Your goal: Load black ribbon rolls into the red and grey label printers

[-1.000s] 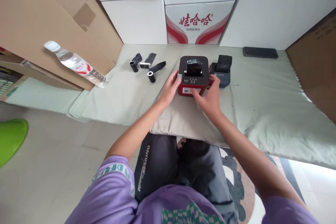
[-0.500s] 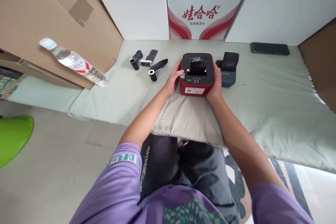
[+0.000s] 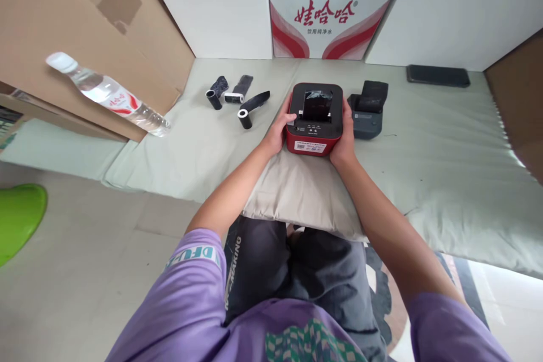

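Printer (image 3: 314,119) sits at 12 o'clock, clasped between left hand (image 3: 280,129) at 9 and right hand (image 3: 344,138) at 3, equally near.

Small red label printer (image 3: 314,124) with a black top, sitting upright and square-on on the beige pillow (image 3: 297,198), right at its far edge. White sticker on the front face, lid open with a dark roll inside.

printer label (image 3: 309,146) – unreadable, green stool (image 3: 17,220) – cropped
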### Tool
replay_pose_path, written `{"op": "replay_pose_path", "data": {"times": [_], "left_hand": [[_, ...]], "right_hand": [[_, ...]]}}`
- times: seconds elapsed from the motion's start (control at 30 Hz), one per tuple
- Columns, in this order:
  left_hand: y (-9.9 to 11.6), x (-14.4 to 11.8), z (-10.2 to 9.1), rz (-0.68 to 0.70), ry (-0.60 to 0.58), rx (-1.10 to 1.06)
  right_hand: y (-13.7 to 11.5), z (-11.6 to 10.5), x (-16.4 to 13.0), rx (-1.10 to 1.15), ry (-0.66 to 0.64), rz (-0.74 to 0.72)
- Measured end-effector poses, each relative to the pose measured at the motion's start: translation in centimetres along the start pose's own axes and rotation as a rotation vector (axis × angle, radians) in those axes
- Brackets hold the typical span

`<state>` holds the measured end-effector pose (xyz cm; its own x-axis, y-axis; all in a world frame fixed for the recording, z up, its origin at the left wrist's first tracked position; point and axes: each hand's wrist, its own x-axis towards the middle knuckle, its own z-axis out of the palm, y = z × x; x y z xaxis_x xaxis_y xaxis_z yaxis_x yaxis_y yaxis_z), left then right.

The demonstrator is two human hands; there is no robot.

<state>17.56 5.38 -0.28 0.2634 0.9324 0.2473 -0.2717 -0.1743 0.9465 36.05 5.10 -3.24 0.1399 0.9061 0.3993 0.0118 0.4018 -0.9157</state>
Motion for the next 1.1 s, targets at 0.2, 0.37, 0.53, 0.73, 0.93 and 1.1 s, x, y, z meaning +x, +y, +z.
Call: {"op": "replay_pose_path", "data": {"times": [0.2, 0.37, 0.53, 0.73, 0.93, 1.1], "left_hand": [[-0.2, 0.1, -0.9, -0.018, -0.022, 0.042], [-0.4, 0.7, -2.1, -0.024, -0.069, -0.024], [-0.2, 1.1, -2.5, -0.062, -0.083, -0.018], [-1.0, 1.4, -3.3, -0.077, -0.083, 0.071], [-2.7, 2.2, -4.2, -0.026, -0.078, 0.053], [-3.1, 2.5, -4.3, -0.021, -0.053, 0.052]], "right_hand": [[0.1, -0.7, 0.6, -0.014, -0.042, 0.025], [-0.3, -0.8, 1.2, 0.016, -0.048, 0.027], [0.3, -1.1, 1.7, 0.002, -0.026, 0.022], [1.7, -1.3, 1.9, 0.023, 0.036, -0.015], [2.1, -1.1, 1.8, 0.093, 0.067, -0.021], [1.9, -1.0, 1.9, 0.060, 0.064, 0.037]]}}
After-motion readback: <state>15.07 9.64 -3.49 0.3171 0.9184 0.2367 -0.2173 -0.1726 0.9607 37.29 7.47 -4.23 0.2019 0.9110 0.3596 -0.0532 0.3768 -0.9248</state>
